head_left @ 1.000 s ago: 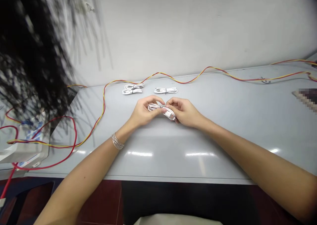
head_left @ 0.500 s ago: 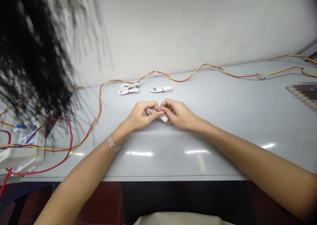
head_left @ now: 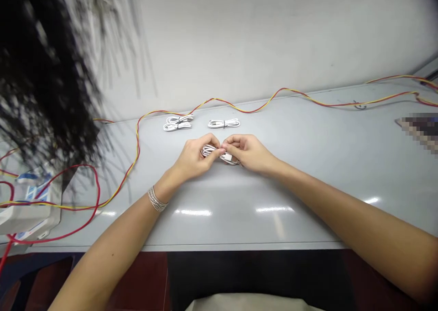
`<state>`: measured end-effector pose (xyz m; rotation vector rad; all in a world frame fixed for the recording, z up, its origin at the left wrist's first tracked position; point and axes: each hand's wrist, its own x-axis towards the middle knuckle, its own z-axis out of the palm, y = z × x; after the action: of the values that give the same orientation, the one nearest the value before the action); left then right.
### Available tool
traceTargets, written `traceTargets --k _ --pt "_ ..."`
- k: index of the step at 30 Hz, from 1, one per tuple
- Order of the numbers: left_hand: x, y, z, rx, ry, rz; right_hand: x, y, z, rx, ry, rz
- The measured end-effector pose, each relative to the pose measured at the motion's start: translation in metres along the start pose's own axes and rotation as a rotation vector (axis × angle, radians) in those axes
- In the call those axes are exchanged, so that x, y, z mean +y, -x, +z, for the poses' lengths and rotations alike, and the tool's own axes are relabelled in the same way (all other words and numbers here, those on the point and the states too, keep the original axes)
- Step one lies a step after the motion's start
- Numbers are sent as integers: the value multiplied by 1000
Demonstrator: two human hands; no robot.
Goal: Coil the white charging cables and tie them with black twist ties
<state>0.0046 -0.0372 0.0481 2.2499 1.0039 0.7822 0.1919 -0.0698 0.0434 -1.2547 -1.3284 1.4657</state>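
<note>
A coiled white cable (head_left: 207, 150) is gripped in my left hand (head_left: 195, 158), its loops showing between thumb and curled fingers. Its white plug (head_left: 227, 157) sticks out to the right, below the fingertips. My right hand (head_left: 251, 152) is closed in a pinch at the middle of the coil, thumb and forefinger tips meeting those of my left hand. Whatever is between these right fingertips is too small and hidden to name. Both hands are just above the grey table (head_left: 308, 201). Beyond them lie more white cables, a pair (head_left: 178, 123) and a single one (head_left: 224, 123), bound with dark ties.
A twisted red and yellow wire (head_left: 236, 106) runs along the wall side and down the left. At left, a red cord (head_left: 99, 187) loops beside a white and blue object (head_left: 37, 206). Blurred dark strands (head_left: 51, 73) hang upper left. A blurred-out object (head_left: 422, 128) lies far right.
The hands have shifted slightly at the coil. My right hand has rolled a little, its fingers lifting, and more of the plug end shows beneath the fingertips.
</note>
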Motion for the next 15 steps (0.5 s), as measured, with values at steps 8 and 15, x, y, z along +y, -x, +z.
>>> traceTargets --k 8,15 --pt "-1 1 5 181 86 2 -5 0 -4 -56 -87 81" --pt "-1 2 5 238 167 21 -3 1 -1 -85 -175 43"
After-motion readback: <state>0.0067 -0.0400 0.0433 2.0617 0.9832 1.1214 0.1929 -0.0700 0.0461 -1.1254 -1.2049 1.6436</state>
